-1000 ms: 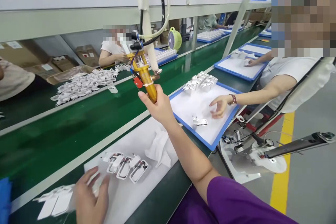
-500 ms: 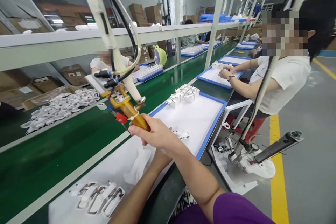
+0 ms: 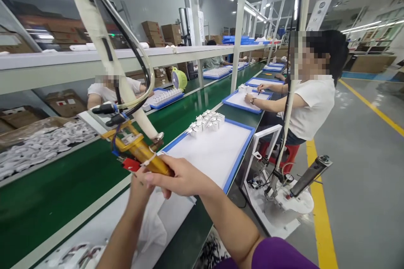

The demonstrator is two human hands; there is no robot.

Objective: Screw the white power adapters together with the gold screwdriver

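One hanging gold tool gripped over the bench, two hands at it.

A single gold-coloured tool, hung from one pale wrapped arm with black cables, was held tilted above the white mat at the near edge of the green conveyor belt. The right hand was wrapped around the tool's lower barrel, its fingers clenched on it. The left hand was raised just under the tool's tip beside a small red tag; whether its fingers gripped anything could not be told. One crumpled white cloth lay on the mat beneath the hands. One blue-rimmed tray sat just beyond, with a cluster of white parts at its far end. Three co-workers were seen seated along the line, the nearest in a white shirt.
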